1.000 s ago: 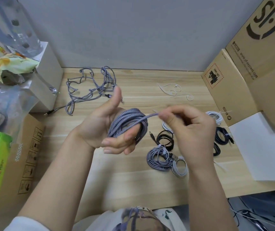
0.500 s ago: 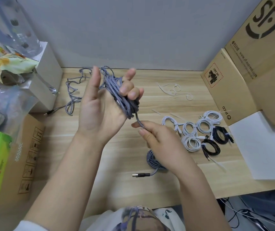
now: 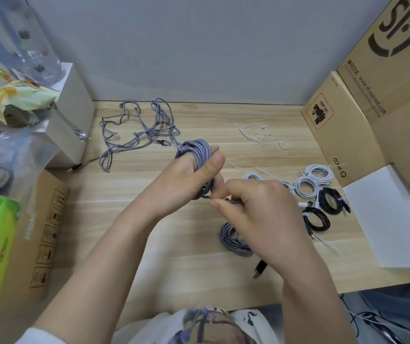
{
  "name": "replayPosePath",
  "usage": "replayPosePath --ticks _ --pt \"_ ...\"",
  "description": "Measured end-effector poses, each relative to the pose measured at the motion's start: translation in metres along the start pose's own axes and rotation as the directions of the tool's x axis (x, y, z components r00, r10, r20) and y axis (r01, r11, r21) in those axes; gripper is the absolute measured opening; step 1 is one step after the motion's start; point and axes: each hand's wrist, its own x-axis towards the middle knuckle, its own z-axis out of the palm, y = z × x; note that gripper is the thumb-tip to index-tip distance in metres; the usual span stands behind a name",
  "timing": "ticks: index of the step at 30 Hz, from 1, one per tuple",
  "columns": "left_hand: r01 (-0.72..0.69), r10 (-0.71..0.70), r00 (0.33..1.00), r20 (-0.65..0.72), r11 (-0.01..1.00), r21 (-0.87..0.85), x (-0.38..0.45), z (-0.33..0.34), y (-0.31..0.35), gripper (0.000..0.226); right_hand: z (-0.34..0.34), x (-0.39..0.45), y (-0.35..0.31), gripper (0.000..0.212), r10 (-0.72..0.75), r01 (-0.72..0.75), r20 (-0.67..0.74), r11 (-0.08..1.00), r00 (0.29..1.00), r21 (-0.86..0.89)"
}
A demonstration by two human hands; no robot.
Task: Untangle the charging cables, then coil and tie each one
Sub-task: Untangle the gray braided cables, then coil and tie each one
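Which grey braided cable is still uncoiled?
The grey cable sprawled loose at the desk's back left; one is wound on the left hand, another lies coiled.

Grey-purple braided cable (image 3: 196, 152) — white coils (image 3: 306, 186), black coils (image 3: 333, 201) — light woodgrain table (image 3: 174, 256).

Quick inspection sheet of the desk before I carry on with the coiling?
Surface: wooden desk.
Job's things: grey coil wound round the left hand; tangled cable at the back, not yet coiled.
Clutter: loose ties.
Grippers: left hand grips the coil; right hand pinches its tail.
Cables: white coils, black coils, a finished grey coil.
Surroundings: cardboard boxes, white sheet.
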Motion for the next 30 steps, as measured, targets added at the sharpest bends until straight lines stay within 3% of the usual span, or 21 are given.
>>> replayPosePath --ticks 3,6,8,11,14,19,25,28,30 --pt "0.033 -0.037 0.994 0.104 0.999 0.036 -0.003 0.002 -0.004 0.097 -0.001 0.002 0.003 0.012 -0.044 0.049 -0.051 0.995 0.998 0.086" --pt "0.053 -0.059 0.978 0.201 0.998 0.034 -0.008 0.004 0.000 0.070 -0.004 0.004 0.005 0.006 -0.134 0.144 -0.072 0.977 0.988 0.155" --pt "0.072 -0.074 0.968 0.241 0.997 0.017 -0.010 0.001 0.000 0.070 -0.005 0.003 0.006 0.006 -0.158 0.176 -0.088 0.951 0.983 0.256" --pt "0.095 -0.037 0.930 0.366 0.985 -0.141 -0.013 -0.005 -0.008 0.088 -0.005 0.004 0.009 0.017 -0.104 0.149 -0.134 0.907 0.986 0.395" --pt "0.110 0.087 0.885 0.457 0.916 -0.386 -0.014 -0.007 -0.009 0.066 -0.005 0.006 0.010 0.019 -0.074 0.131 -0.131 0.849 0.989 0.512" --pt "0.179 0.167 0.859 0.485 0.788 -0.589 -0.012 -0.011 -0.011 0.046 -0.004 0.008 0.014 0.019 -0.050 0.145 -0.198 0.853 0.979 0.501" --pt "0.195 0.184 0.804 0.566 0.817 -0.543 -0.010 -0.013 -0.011 0.039 -0.006 0.008 0.018 0.011 0.008 0.188 -0.371 0.853 0.929 0.487" --pt "0.218 0.215 0.798 0.563 0.768 -0.602 -0.008 -0.012 -0.012 0.034 -0.002 0.010 0.021 0.012 0.105 0.120 -0.334 0.800 0.937 0.588" --pt "0.281 0.203 0.820 0.535 0.671 -0.686 -0.007 -0.011 -0.013 0.034 0.000 0.013 0.026 0.017 0.182 0.035 -0.275 0.774 0.944 0.632"
